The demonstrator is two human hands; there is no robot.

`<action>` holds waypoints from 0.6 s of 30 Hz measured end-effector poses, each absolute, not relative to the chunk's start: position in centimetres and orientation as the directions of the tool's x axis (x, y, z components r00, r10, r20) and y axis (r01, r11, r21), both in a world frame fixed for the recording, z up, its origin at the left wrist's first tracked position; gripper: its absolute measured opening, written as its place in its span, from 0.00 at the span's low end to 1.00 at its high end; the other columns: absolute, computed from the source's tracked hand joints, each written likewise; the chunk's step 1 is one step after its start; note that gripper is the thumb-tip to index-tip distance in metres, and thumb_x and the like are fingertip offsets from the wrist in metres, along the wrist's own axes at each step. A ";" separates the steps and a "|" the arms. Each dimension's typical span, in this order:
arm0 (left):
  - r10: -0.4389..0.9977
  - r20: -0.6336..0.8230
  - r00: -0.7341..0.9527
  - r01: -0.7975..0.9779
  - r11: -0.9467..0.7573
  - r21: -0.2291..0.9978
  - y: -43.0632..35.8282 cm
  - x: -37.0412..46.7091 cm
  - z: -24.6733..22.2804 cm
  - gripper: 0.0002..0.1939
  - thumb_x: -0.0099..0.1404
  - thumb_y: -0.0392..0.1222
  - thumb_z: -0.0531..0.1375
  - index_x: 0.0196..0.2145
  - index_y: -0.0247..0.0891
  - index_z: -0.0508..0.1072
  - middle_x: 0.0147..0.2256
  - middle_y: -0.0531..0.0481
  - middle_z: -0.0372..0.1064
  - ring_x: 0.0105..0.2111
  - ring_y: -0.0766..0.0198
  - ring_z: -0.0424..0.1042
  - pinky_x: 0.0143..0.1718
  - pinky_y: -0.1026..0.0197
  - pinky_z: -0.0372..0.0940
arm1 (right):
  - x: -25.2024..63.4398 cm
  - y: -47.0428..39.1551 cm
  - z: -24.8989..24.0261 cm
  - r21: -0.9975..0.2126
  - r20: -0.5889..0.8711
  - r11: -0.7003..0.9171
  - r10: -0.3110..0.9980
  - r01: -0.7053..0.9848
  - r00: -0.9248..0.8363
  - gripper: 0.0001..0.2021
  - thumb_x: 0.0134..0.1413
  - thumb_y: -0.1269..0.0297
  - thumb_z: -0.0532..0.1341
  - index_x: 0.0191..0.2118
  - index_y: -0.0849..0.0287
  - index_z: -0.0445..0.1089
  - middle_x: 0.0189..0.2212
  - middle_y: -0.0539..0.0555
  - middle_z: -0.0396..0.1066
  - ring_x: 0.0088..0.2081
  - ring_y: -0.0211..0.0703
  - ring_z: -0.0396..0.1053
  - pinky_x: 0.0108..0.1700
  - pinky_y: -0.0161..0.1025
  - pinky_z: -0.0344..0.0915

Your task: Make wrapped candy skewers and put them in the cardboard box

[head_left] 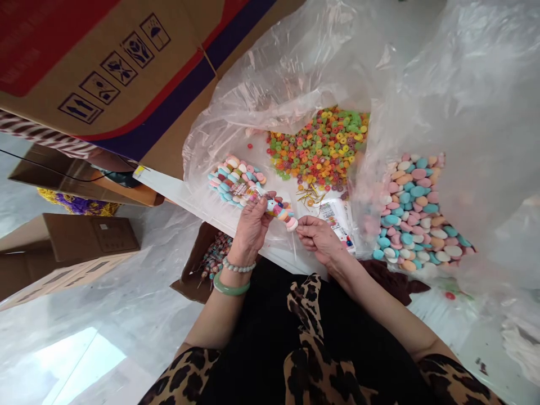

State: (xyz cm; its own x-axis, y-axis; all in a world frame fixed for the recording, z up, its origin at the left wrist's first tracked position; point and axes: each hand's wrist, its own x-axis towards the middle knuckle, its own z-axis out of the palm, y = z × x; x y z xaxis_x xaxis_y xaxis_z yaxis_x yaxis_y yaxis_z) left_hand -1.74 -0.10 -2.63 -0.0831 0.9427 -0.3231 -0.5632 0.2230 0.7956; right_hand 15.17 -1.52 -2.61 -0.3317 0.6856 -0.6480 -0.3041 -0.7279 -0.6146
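Note:
My left hand (253,216) is closed around a small printed clear candy bag (276,208) with a row of colourful candies in it. At the bag's near end are a pink-and-white candy (291,224) and a thin white stick (294,244). Pinched fingers of my right hand (318,236) are right beside that end; what is between them is too small to make out. Past my hands lie gold twist ties (310,195) and a stack of printed clear bags (336,222). Pastel oval candies (232,177) are heaped just beyond my left hand.
Ring-shaped gummies (323,149) are piled on plastic sheeting (261,84). Further right is another heap of pastel candies (413,214). A large carton (169,62) stands at the back left. Below the table edge, an open box (189,264) holds finished-looking candy sticks.

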 end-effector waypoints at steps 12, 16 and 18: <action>0.909 -0.413 0.057 -0.602 0.362 0.712 -0.9 -0.3 -2.8 0.27 0.57 0.64 0.62 0.35 0.33 0.75 0.29 0.45 0.76 0.35 0.55 0.78 0.42 0.52 0.72 | 14.3 -1.8 -1.8 -0.664 -0.620 -0.715 0.691 -0.219 -0.372 0.10 0.39 0.63 0.65 0.27 0.58 0.64 0.17 0.42 0.56 0.16 0.27 0.41 0.19 0.31 0.36; 0.916 -0.387 -0.104 -0.623 0.243 0.743 -0.3 -1.2 -2.8 0.18 0.54 0.54 0.68 0.33 0.37 0.76 0.32 0.48 0.77 0.36 0.60 0.77 0.44 0.55 0.71 | 15.3 -1.4 -2.4 -0.945 -0.312 -0.303 0.949 0.124 -0.053 0.06 0.46 0.64 0.60 0.24 0.57 0.64 0.20 0.45 0.60 0.23 0.34 0.55 0.26 0.34 0.51; 0.908 -0.377 -0.186 -0.614 0.192 0.766 0.0 -1.7 -2.7 0.13 0.53 0.47 0.70 0.31 0.37 0.77 0.33 0.50 0.77 0.35 0.63 0.76 0.43 0.58 0.70 | 15.6 -1.3 -2.5 -0.941 -0.176 -0.151 0.983 0.304 -0.057 0.05 0.49 0.65 0.58 0.25 0.56 0.64 0.22 0.46 0.63 0.26 0.37 0.59 0.30 0.35 0.55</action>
State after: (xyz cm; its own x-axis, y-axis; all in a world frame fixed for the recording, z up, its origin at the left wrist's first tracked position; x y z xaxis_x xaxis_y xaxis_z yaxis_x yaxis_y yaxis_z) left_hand -1.71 0.03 -2.73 -0.1856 0.9076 -0.3765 -0.6137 0.1922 0.7658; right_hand 15.63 -1.27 -2.49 -0.0566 0.9828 -0.1760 0.3043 -0.1509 -0.9406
